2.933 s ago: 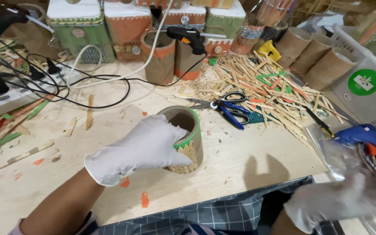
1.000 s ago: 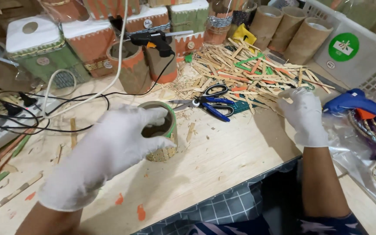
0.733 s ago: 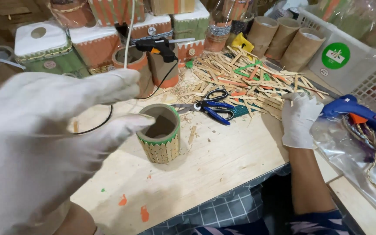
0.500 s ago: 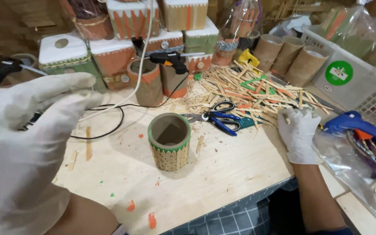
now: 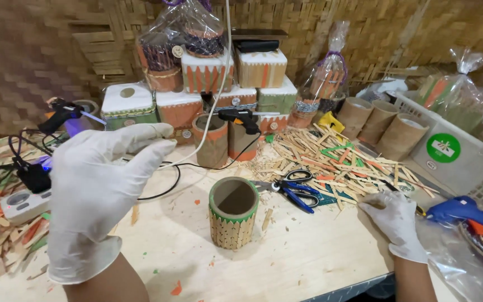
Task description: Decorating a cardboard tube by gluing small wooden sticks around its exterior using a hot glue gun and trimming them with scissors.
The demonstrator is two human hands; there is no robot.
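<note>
Neither grip holds anything: left hand (image 5: 99, 193), gloved white, hangs open in the air left of the stick-clad tube (image 5: 233, 212), well clear of it. Right hand (image 5: 395, 221) rests loosely curled on the worktop (image 5: 308, 263), right of the tube, fingertips at the stick pile (image 5: 336, 159), beside the blue glue gun (image 5: 465, 210). Scissors (image 5: 294, 190) lie just right of the tube.
</note>
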